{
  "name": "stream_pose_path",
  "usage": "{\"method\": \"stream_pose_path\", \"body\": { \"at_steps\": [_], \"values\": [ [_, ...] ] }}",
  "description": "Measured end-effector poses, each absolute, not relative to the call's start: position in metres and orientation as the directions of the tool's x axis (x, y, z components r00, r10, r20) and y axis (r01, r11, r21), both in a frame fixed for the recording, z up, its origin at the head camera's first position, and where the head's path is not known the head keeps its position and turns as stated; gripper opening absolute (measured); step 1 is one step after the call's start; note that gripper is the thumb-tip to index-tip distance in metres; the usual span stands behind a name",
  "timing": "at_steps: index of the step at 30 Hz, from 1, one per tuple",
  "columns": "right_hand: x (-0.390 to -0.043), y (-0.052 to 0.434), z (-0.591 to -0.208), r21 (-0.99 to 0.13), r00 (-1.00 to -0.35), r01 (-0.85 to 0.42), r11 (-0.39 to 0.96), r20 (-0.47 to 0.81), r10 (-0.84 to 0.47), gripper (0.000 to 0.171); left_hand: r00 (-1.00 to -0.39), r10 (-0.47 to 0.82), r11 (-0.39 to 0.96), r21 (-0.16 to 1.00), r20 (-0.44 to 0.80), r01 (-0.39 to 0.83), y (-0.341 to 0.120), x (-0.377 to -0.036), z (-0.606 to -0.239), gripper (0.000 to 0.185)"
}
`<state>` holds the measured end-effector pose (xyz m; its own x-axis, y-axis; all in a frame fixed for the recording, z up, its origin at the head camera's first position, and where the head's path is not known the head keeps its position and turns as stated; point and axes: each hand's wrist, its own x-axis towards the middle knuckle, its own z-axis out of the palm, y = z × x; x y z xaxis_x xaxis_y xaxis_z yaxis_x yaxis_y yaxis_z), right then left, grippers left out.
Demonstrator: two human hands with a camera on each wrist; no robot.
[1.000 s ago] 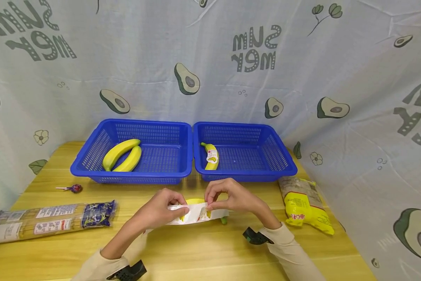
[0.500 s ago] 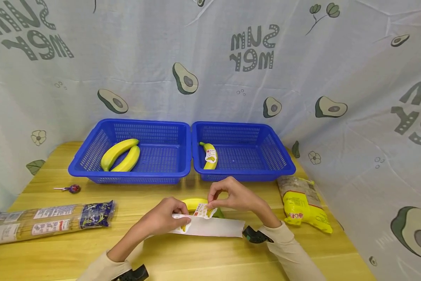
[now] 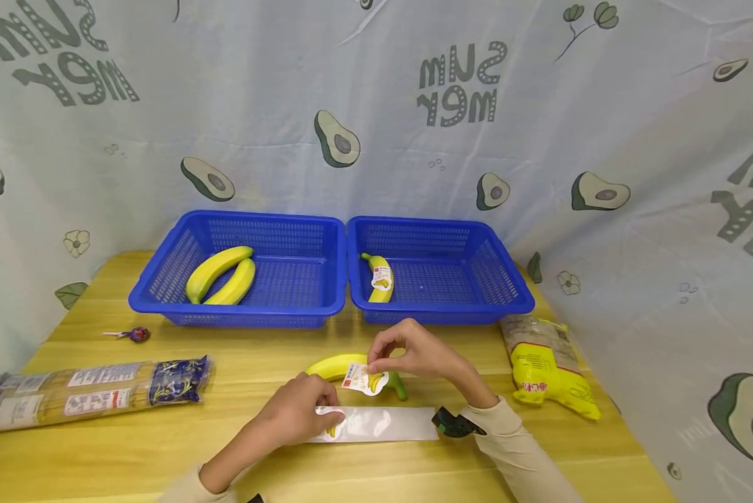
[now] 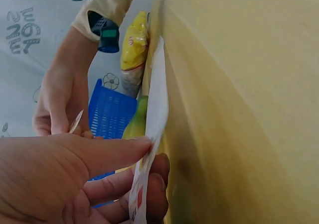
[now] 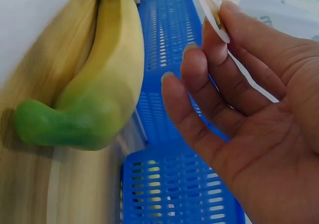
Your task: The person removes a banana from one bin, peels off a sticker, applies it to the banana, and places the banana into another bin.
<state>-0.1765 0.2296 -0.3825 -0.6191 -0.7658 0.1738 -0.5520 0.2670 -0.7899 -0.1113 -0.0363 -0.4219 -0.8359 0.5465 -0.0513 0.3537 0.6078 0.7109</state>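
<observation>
My right hand (image 3: pixel 417 353) pinches a white sticker (image 3: pixel 359 379) with a banana picture between thumb and index finger, in the head view just above a banana (image 3: pixel 335 366). In the right wrist view the same banana (image 5: pixel 112 79) lies on the table beside that hand, green stem toward the camera. Nearer the front edge, my left hand (image 3: pixel 297 409) holds a white backing strip (image 3: pixel 389 423) by its left end, thumb on top. One banana sticker (image 3: pixel 331 427) shows on the strip by the thumb. In the left wrist view the strip (image 4: pixel 157 99) is seen nearly edge-on.
Two bananas lie in the left blue basket (image 3: pixel 238 316); one banana with a sticker (image 3: pixel 381 279) lies in the right blue basket (image 3: pixel 446 314). A lollipop (image 3: pixel 139 334) and a noodle packet (image 3: pixel 93 392) are at left, a yellow bag (image 3: pixel 549 367) at right.
The sticker has come off the backing strip and stays in my right hand. My left hand has drawn the strip down toward the front edge, uncovering more of the banana.
</observation>
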Motion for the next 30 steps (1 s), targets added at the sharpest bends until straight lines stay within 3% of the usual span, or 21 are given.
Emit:
{"method": "stream_pose_path", "body": {
  "at_steps": [9, 15, 20, 26, 30],
  "values": [
    [-0.18, 0.225, -0.384, -0.793, -0.642, -0.544, 0.274, 0.184, -0.744, 0.006, -0.862, 0.503, 0.659, 0.619, 0.059, 0.427, -0.033, -0.099, -0.423, 0.022],
    [-0.185, 0.223, -0.384, -0.803, -0.66, -0.528, 0.276, 0.185, -0.728, 0.008, -0.878, 0.47, 0.689, 0.583, 0.094, 0.432, -0.036, -0.095, -0.414, 0.036],
    [-0.188, 0.222, -0.385, -0.806, -0.642, -0.534, 0.256, 0.188, -0.743, 0.008, -0.878, 0.468, 0.631, 0.657, 0.102, 0.413, -0.043, -0.1, -0.402, 0.023],
    [-0.187, 0.221, -0.382, -0.81, -0.634, -0.523, 0.266, 0.162, -0.756, 0.006, -0.873, 0.439, 0.466, 0.778, 0.211, 0.422, -0.045, -0.114, -0.391, 0.034],
    [-0.187, 0.219, -0.383, -0.808, -0.636, -0.521, 0.275, 0.153, -0.756, 0.006, -0.874, 0.42, 0.406, 0.811, 0.244, 0.421, -0.042, -0.123, -0.392, 0.02]
  ]
}}
